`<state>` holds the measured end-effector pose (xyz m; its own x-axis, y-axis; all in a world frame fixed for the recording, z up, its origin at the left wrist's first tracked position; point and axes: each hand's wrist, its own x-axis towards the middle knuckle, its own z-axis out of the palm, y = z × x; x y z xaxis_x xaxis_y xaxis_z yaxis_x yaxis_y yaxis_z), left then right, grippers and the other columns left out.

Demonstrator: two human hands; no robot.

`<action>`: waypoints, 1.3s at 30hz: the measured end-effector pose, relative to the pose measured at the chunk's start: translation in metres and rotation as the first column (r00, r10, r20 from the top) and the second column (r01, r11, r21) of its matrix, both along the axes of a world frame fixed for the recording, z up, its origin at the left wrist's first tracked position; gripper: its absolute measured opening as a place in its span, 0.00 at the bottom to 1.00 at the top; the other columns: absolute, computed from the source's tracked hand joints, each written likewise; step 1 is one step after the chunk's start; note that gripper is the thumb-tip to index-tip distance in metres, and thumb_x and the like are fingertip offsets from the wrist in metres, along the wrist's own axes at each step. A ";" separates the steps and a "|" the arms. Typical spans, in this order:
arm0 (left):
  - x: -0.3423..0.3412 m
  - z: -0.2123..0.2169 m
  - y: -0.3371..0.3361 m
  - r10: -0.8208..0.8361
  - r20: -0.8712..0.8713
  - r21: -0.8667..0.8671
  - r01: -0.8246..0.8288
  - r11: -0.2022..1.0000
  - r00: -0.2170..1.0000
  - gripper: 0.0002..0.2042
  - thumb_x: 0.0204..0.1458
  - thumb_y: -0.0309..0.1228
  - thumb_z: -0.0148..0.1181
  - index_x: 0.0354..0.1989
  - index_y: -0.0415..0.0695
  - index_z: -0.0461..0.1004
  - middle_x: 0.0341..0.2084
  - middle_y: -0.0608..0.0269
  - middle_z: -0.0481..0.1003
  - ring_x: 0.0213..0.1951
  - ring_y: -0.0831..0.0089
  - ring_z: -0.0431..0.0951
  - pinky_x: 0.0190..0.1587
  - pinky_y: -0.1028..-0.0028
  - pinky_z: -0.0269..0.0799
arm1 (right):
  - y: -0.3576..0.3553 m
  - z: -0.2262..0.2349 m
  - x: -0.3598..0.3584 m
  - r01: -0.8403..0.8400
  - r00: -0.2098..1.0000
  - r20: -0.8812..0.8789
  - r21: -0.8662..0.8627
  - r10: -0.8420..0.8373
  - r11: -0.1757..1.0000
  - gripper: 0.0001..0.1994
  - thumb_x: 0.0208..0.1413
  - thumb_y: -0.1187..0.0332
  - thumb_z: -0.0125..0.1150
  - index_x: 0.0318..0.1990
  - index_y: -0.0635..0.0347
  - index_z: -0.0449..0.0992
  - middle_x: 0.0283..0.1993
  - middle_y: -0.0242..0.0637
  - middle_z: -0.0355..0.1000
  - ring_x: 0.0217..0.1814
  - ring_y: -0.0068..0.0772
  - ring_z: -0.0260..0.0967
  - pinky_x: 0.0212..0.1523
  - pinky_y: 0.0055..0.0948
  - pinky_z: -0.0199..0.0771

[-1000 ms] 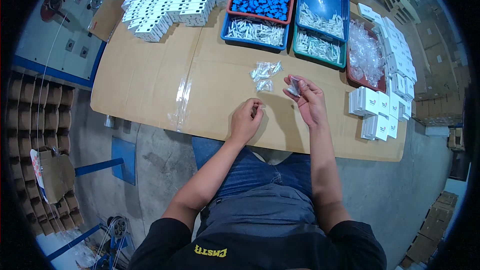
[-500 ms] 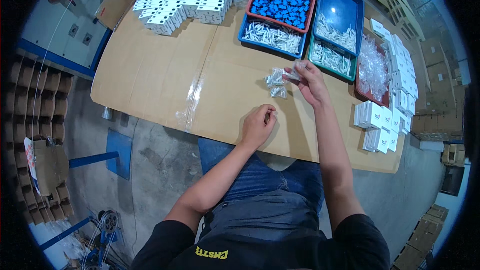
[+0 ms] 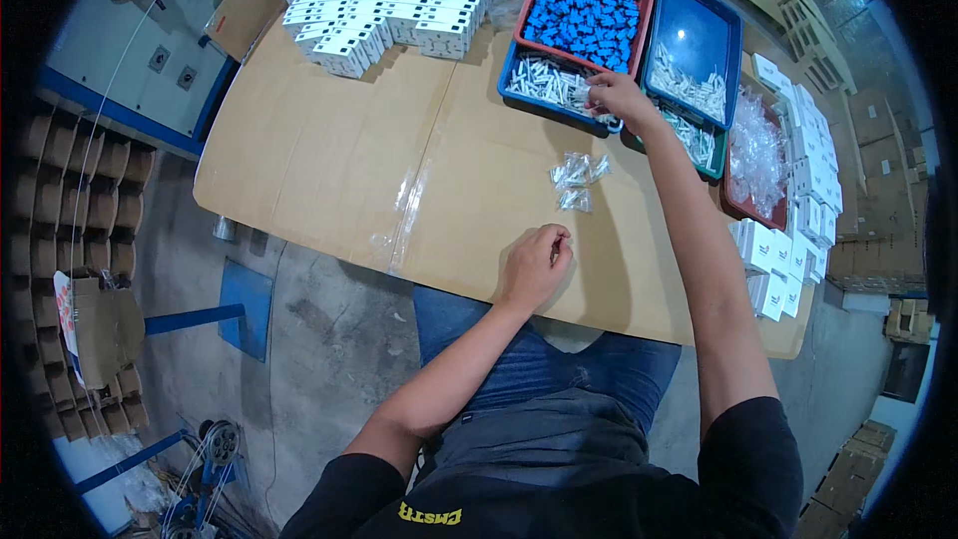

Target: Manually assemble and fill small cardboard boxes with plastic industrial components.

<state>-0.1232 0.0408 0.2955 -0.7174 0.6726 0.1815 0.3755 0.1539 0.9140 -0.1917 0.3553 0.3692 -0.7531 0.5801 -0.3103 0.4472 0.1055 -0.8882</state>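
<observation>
My right hand [image 3: 621, 100] is over the near right part of a blue tray [image 3: 539, 106] of small white plastic plugs [image 3: 547, 78]. Its fingers are bent down among the plugs, and their tips are partly hidden. On the cardboard-covered table, my left hand [image 3: 537, 265] rests with curled fingers near the front edge; anything inside it is out of sight. Beyond that hand lie several small clear bags [image 3: 573, 172] with pale plug-like pieces in them.
A red tray of blue pieces [image 3: 584, 15] sits over the back of the plug tray. Further right are another blue tray [image 3: 689, 30], a green tray [image 3: 711, 172] and a red tray of clear bags [image 3: 755, 165]. White boxes [image 3: 399, 5] stand in rows at the back left; more boxes [image 3: 773, 260] line the right.
My right hand has let go of a clear bag beside the others and moved away from me to the blue plug tray. My left hand stays curled on the table. The whole view has shifted slightly.
</observation>
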 end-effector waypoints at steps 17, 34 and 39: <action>0.001 0.008 0.000 -0.039 0.005 -0.088 0.039 0.995 0.999 0.05 0.55 0.29 0.60 0.38 0.45 0.77 0.28 0.59 0.78 0.28 0.61 0.79 0.33 0.62 0.74 | -0.020 0.008 -0.002 0.026 0.992 -0.115 0.583 0.051 0.812 0.08 0.55 0.74 0.63 0.41 0.65 0.81 0.39 0.52 0.80 0.44 0.48 0.80 0.45 0.38 0.78; 0.007 0.011 0.006 -0.066 -0.059 -0.120 0.059 0.991 0.996 0.06 0.58 0.31 0.60 0.40 0.44 0.78 0.28 0.59 0.79 0.28 0.67 0.80 0.33 0.68 0.76 | 0.085 -0.017 0.219 0.677 0.589 -0.413 -0.217 -0.694 0.704 0.12 0.60 0.65 0.65 0.44 0.66 0.79 0.34 0.34 0.76 0.25 0.20 0.67 0.27 0.18 0.66; 0.001 0.011 0.003 -0.042 -0.057 -0.151 0.033 0.988 0.997 0.05 0.57 0.30 0.60 0.38 0.44 0.77 0.30 0.57 0.80 0.31 0.61 0.81 0.35 0.64 0.76 | 0.075 0.026 0.239 0.816 0.216 -0.495 -0.381 -0.842 0.434 0.20 0.62 0.71 0.60 0.59 0.69 0.70 0.41 0.43 0.79 0.29 0.25 0.73 0.28 0.21 0.73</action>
